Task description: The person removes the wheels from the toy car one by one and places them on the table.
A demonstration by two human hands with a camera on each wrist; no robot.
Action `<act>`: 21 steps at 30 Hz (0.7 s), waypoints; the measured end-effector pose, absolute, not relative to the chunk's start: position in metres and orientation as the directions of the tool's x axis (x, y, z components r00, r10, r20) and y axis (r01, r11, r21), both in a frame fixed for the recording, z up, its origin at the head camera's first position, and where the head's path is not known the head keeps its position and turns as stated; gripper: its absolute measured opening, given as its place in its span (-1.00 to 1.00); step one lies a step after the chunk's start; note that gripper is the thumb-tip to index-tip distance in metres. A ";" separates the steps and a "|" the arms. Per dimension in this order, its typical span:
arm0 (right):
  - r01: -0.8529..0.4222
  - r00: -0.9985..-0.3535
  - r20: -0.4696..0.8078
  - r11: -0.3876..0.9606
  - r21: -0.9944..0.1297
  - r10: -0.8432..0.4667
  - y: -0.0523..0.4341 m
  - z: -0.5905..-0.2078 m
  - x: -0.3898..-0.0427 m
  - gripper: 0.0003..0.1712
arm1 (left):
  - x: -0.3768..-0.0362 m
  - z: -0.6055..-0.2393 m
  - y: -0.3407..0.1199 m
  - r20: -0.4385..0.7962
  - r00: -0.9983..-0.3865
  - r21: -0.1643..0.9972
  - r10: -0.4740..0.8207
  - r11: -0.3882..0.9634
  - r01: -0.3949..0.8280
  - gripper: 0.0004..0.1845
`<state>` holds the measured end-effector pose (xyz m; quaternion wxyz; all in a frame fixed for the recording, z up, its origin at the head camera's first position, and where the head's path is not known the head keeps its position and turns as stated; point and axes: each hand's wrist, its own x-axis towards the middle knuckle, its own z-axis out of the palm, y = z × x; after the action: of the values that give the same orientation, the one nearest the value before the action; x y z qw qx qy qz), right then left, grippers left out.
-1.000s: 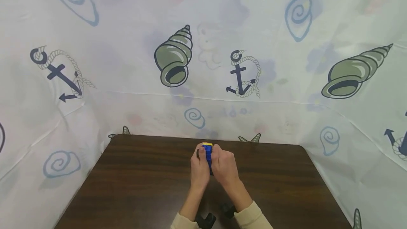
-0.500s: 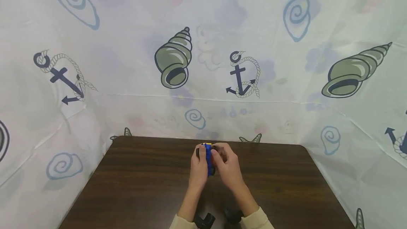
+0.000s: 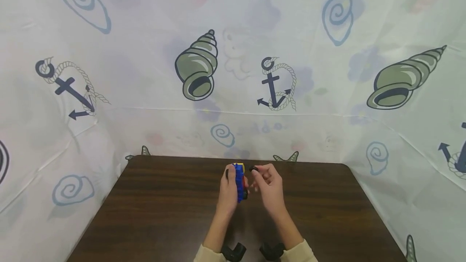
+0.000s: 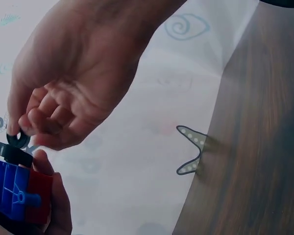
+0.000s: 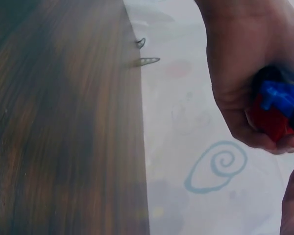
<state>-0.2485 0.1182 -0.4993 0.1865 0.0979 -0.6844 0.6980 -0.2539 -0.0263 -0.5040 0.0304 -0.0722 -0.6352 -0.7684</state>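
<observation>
My left hand (image 3: pixel 228 187) grips a small brick toy (image 3: pixel 239 177) of blue, red and yellow bricks, upright above the dark wooden table (image 3: pixel 164 205). A black wheel (image 4: pixel 13 154) sits on the toy's end. Just right of it, my right hand (image 3: pixel 263 178) pinches a small black ring (image 3: pixel 253 168) between thumb and fingertips, a short gap from the toy. The left wrist view shows the ring (image 4: pixel 18 139) held right above that wheel. In the right wrist view the left hand (image 5: pixel 245 83) wraps round the blue and red bricks (image 5: pixel 273 110).
A white cloth printed with shells and anchors (image 3: pixel 271 84) hangs behind and beside the table, reaching its back edge (image 3: pixel 236 159). Black wrist mounts (image 3: pixel 234 250) show at the bottom of the head view. Bare tabletop lies left and right of the hands.
My right hand has drawn away to the right from the toy, carrying a small black ring in its fingertips. The left hand keeps the toy nearly still.
</observation>
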 end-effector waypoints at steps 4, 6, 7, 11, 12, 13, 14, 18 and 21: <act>-0.416 -0.896 0.419 0.054 -0.908 0.149 0.125 -0.500 -0.249 -0.85 | -0.254 -0.504 -0.031 0.149 -0.985 0.972 0.083 -0.194 0.131 -0.39; -0.418 -0.891 0.425 0.078 -0.905 0.163 0.130 -0.501 -0.249 -0.85 | -0.255 -0.503 -0.034 0.131 -0.984 0.972 0.120 -0.211 0.104 -0.42; -0.414 -0.890 0.422 0.083 -0.907 0.171 0.133 -0.501 -0.250 -0.84 | -0.255 -0.503 -0.035 0.121 -0.982 0.971 0.142 -0.222 0.087 -0.44; -0.379 -0.899 0.389 0.086 -0.921 0.202 0.146 -0.503 -0.253 -0.84 | -0.255 -0.503 -0.042 0.073 -0.971 0.967 0.229 -0.256 0.012 -0.61; -0.364 -0.903 0.375 0.088 -0.927 0.209 0.150 -0.505 -0.255 -0.83 | -0.255 -0.503 -0.043 0.068 -0.966 0.967 0.249 -0.257 0.002 -0.62; -0.347 -0.909 0.358 0.090 -0.934 0.213 0.154 -0.506 -0.257 -0.82 | -0.255 -0.503 -0.044 0.064 -0.961 0.970 0.268 -0.244 -0.003 -0.61; -0.327 -0.915 0.340 0.097 -0.940 0.217 0.158 -0.508 -0.260 -0.80 | -0.255 -0.503 -0.045 0.065 -0.957 0.975 0.283 -0.222 0.001 -0.59; -0.214 -0.946 0.238 0.128 -0.968 0.221 0.178 -0.520 -0.275 -0.70 | -0.253 -0.504 -0.048 0.074 -0.938 0.995 0.338 -0.092 0.046 -0.48; -0.122 -0.961 0.159 0.170 -0.978 0.228 0.197 -0.528 -0.285 -0.65 | -0.251 -0.503 -0.050 0.090 -0.920 0.995 0.382 0.007 0.100 -0.41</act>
<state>-0.2855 0.1971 -0.5279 0.1359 -0.0351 -0.7528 0.6431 -0.2515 -0.0505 -0.5029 -0.1033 -0.1718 -0.7019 -0.6834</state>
